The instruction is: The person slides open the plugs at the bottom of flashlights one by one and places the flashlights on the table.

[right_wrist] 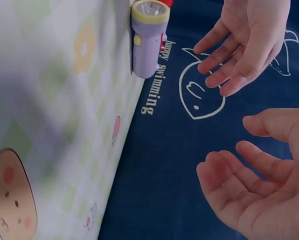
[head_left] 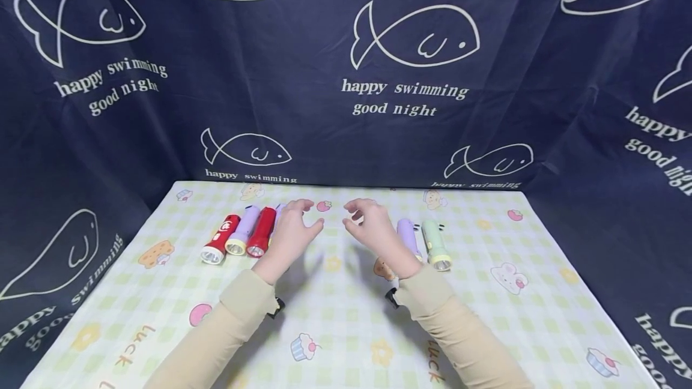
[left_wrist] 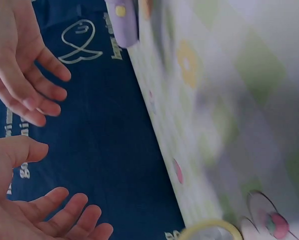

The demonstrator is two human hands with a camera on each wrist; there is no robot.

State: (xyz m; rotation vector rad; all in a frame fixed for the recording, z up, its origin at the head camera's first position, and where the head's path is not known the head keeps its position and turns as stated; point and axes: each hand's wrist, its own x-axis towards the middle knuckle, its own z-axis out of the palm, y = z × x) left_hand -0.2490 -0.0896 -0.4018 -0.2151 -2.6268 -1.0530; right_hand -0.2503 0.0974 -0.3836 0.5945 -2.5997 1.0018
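Note:
Both hands hang above the table, apart and facing each other, fingers relaxed and slightly bent, holding nothing. The left hand (head_left: 292,234) is nearest to a row of flashlights: a red one with a white head (head_left: 220,240), a purple one (head_left: 243,230), a red one (head_left: 262,232) and another purple one, partly hidden behind that hand. Beside the right hand (head_left: 375,230) lie a purple flashlight (head_left: 408,236), partly covered by the wrist, and a green flashlight (head_left: 435,245). The right wrist view shows a purple flashlight (right_wrist: 148,42) beyond the hands.
A checked cloth with cartoon prints covers the table (head_left: 335,329). Behind it and at both sides hangs a dark blue curtain (head_left: 319,77) with white fish drawings and lettering. Dark straps with small devices are at both wrists.

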